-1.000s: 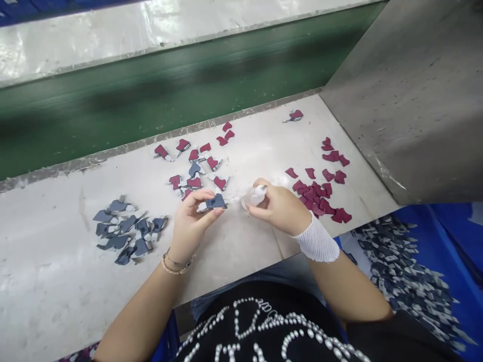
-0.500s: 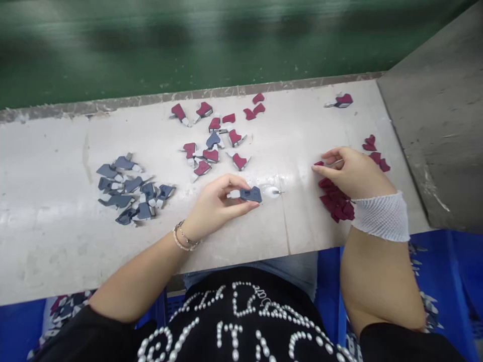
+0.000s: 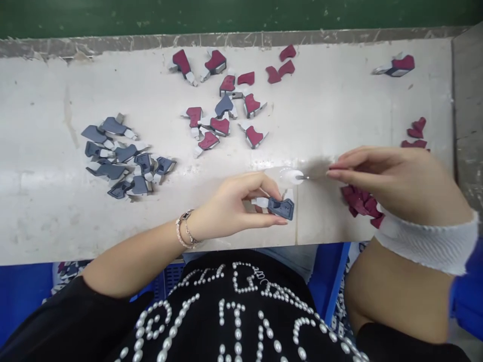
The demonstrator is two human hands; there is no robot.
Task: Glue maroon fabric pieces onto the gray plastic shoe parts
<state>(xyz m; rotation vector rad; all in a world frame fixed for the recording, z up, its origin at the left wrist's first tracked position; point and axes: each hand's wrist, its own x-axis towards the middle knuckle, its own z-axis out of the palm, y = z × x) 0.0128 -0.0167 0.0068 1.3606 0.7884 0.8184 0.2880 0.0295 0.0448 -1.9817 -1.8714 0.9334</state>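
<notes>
Pale worktable (image 3: 332,115), green strip (image 3: 241,14), grey panel (image 3: 468,95)

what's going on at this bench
A person's left hand pinches a gray part, with a bottle lying on the bench just beyond it. The right hand hovers beside loose red pieces, fingertips close together; whether they grip anything is hard to tell. Other gray parts lie far left, red-topped parts nearer the middle.

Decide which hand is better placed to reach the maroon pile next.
Probably the right hand: it is right by the maroon pile, while the left hand is farther away and holds a grey-blue piece.
</notes>
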